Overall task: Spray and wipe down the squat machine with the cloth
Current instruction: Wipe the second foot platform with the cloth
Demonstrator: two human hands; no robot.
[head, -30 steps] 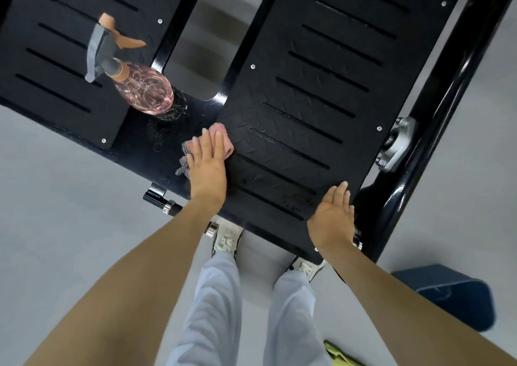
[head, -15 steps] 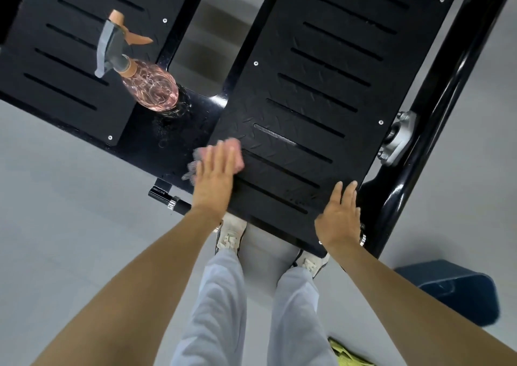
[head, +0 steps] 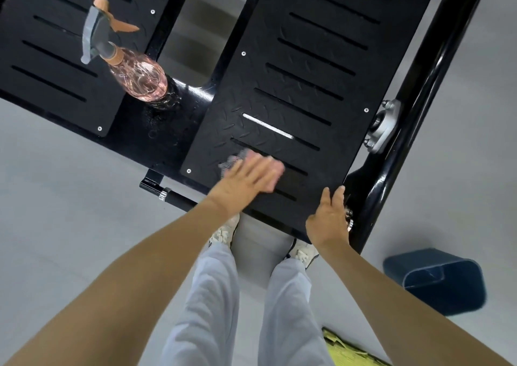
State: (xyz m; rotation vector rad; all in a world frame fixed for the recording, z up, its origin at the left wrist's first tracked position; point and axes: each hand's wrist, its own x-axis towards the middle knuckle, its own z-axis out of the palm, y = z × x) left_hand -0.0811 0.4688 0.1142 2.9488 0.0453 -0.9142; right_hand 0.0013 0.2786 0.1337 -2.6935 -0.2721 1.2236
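Wiping judged in hand | cloth (head: 235,160) is pressed under left hand (head: 246,178), fingers (head: 264,169) straight, at 6 o'clock of footplate (head: 307,99) | right hand (head: 328,220) is rested open, empty, on its corner | next: strokes are needed toward 12 o'clock

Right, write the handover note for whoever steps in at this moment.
Left hand: flat, pressing the cloth on the near end of the right footplate.
Right hand: open, resting on that plate's near corner.
Spray bottle: upright on the cross member between the plates, untouched.
Done: spray droplets show by the bottle; wiping is under way.
Left: probably the plate's far end, the left footplate, the frame.
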